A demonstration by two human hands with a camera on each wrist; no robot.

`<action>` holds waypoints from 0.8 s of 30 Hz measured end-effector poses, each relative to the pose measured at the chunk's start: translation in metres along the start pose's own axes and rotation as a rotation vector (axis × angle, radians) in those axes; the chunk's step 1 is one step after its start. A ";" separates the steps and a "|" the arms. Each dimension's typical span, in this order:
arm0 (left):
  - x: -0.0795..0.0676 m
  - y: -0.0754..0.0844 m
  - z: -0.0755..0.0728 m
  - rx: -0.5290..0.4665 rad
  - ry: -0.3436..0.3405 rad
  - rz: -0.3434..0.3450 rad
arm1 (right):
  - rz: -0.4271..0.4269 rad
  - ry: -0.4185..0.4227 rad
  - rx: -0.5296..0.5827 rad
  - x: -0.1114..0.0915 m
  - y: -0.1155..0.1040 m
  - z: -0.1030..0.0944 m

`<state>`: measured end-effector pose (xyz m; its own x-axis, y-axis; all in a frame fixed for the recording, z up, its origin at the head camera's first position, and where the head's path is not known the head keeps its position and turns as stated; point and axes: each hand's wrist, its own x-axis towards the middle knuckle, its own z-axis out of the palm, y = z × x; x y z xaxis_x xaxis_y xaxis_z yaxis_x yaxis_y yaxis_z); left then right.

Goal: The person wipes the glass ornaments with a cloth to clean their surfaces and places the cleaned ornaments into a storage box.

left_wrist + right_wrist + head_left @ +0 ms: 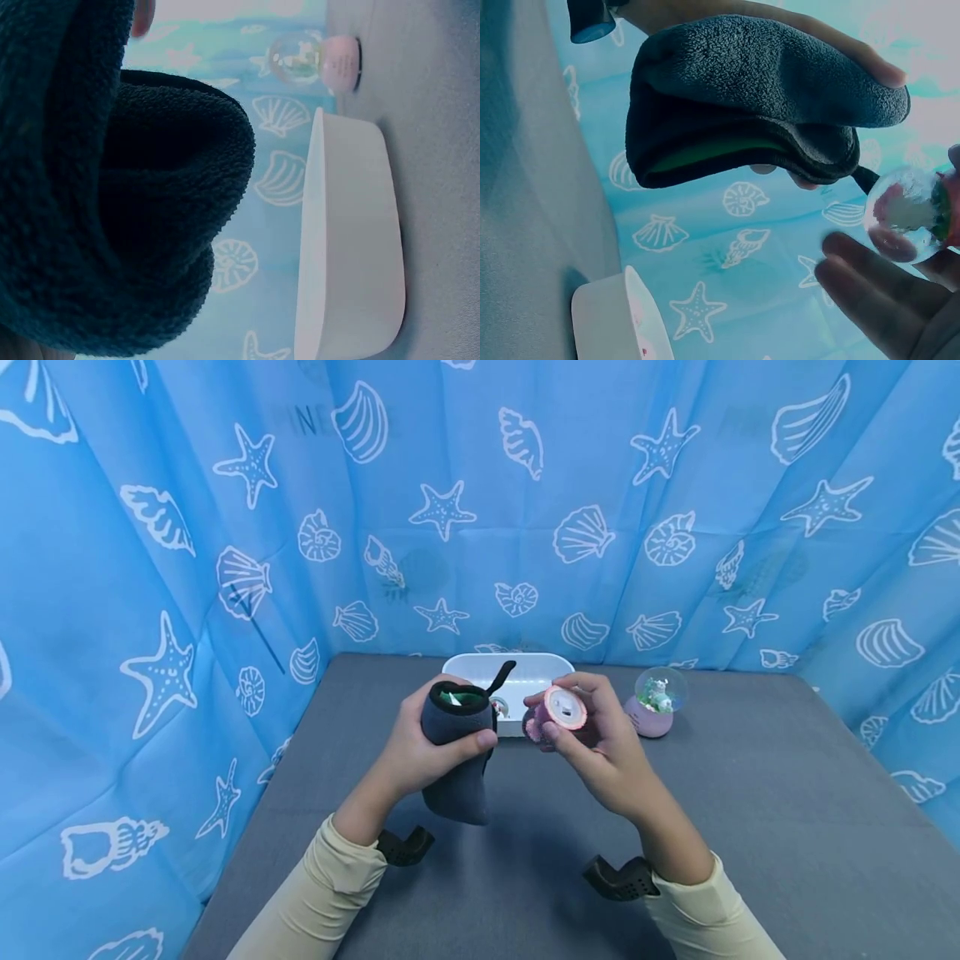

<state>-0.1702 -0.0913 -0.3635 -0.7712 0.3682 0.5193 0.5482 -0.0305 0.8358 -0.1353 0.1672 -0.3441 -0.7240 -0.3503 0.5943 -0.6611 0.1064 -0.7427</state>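
My left hand (427, 745) grips a folded dark grey fleecy towel (459, 785) with black edging and a black hanging loop (501, 677). Some green shows inside its fold. To the right, and apart from the towel, my right hand (606, 756) holds a small snow globe (566, 707) tilted so its pale underside with a pink rim faces the head camera. In the right wrist view, the globe's clear dome (904, 217) points toward the towel, with pink and green shapes inside. The left wrist view is largely filled by the towel (172, 225).
Behind the hands stands a white oblong basin (517, 665) with small items inside, too small to tell. A second snow globe (654, 714) with a pink base is upright on the grey tabletop (750, 793), right of my right hand. A blue shell-patterned curtain (480, 560) hangs around.
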 end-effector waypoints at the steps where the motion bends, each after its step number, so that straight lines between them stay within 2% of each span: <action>1: 0.000 0.000 0.000 -0.001 0.000 0.000 | 0.014 -0.009 0.005 0.000 0.000 0.000; 5: 0.000 -0.001 0.001 -0.003 -0.006 0.004 | 0.055 -0.021 -0.077 -0.002 0.001 0.001; 10: 0.000 -0.001 0.002 -0.002 -0.018 0.008 | 0.049 -0.012 -0.209 -0.001 0.001 0.002; 17: -0.001 0.000 0.003 0.023 -0.024 -0.024 | 0.037 -0.006 -0.237 -0.001 0.001 0.006; 24: -0.002 0.000 0.004 0.030 -0.061 -0.045 | -0.002 -0.016 -0.265 0.000 0.001 0.010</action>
<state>-0.1670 -0.0886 -0.3650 -0.7746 0.4248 0.4686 0.5235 0.0148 0.8519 -0.1340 0.1581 -0.3484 -0.7210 -0.3648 0.5892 -0.6924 0.3448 -0.6338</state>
